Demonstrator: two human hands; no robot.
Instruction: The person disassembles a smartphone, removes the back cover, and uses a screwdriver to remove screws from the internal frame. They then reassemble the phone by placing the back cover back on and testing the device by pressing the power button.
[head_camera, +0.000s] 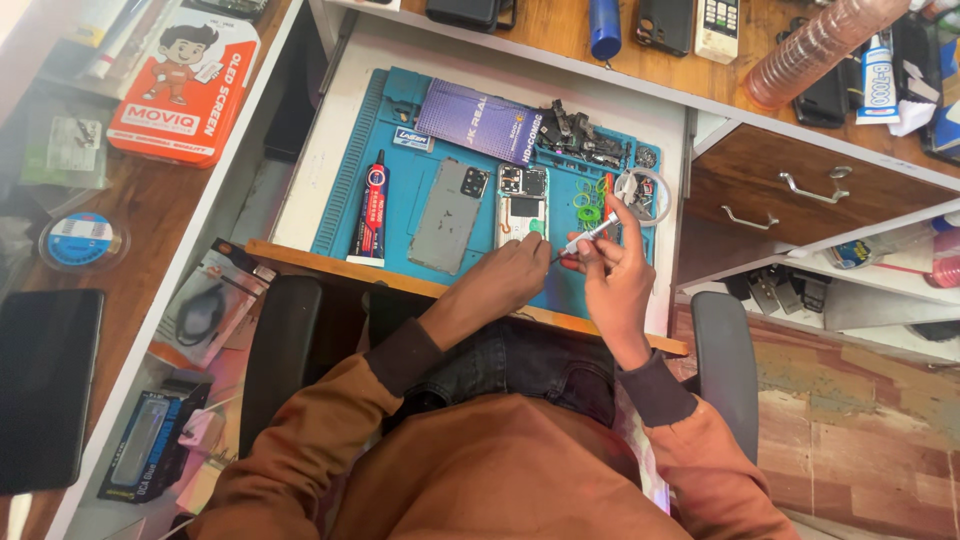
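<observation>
Mid frame, on the blue repair mat (345, 180), the right hand (612, 275) has its fingers pinched tight on a thin white tool (590, 236), tip pointing left twd the left hand (510, 275). The left hand rests just below the opened phone (522, 205), fingers curled narrow, and I can't tell if they hold anything. The phone's grey back cover (449, 215) lies beside it on the left, a black and red glue tube (370, 205) sits further left, and small green rings (585, 207) sit near the tool.
</observation>
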